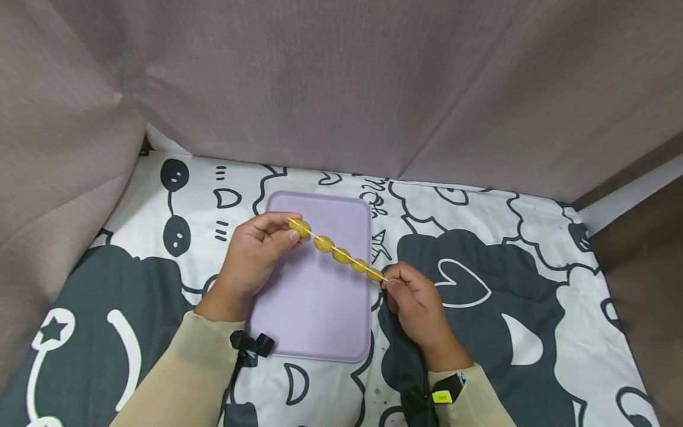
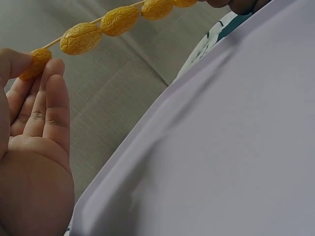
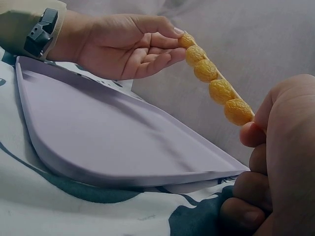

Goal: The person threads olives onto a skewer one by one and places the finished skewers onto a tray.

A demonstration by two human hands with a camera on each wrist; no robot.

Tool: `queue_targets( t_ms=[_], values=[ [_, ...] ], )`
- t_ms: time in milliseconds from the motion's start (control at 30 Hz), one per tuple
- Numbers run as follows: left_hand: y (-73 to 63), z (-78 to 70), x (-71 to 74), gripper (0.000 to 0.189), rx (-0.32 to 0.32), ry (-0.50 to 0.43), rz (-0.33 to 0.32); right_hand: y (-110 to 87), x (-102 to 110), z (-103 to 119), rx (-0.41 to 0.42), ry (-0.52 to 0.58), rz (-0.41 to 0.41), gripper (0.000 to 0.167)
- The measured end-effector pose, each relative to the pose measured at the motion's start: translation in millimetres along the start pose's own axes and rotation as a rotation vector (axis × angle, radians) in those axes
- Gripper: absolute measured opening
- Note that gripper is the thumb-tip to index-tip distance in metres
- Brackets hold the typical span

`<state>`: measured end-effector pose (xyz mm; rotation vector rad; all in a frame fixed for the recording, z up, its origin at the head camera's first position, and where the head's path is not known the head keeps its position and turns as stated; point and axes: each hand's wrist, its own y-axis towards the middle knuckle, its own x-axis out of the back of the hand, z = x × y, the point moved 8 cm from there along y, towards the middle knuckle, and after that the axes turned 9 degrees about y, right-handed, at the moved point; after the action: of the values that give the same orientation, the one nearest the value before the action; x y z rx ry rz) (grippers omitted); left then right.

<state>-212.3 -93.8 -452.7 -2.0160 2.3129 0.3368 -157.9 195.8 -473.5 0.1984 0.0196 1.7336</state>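
Observation:
Several yellow, wrinkled oval pieces are threaded on a thin pale skewer, held slanting above a lilac tray. My left hand pinches the end piece between thumb and fingers; the other fingers stretch out below it in the left wrist view. A gap separates that piece from its neighbour. Lower and to the right, my right hand pinches the skewer's other end between thumb and forefinger, its remaining fingers curled. The tip inside the right hand is hidden.
The tray lies on a white and dark grey patterned cloth. Brownish-grey fabric hangs behind and at the left. Black straps with small devices sit on both wrists over beige sleeves.

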Motion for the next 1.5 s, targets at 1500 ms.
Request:
queue_targets(
  t_ms=[1500],
  values=[
    [1.8, 5.3, -0.8, 0.027, 0.009, 0.024, -0.024, -1.3, -3.3, -0.1, -0.012, -0.082, 0.043, 0.017]
  ],
)
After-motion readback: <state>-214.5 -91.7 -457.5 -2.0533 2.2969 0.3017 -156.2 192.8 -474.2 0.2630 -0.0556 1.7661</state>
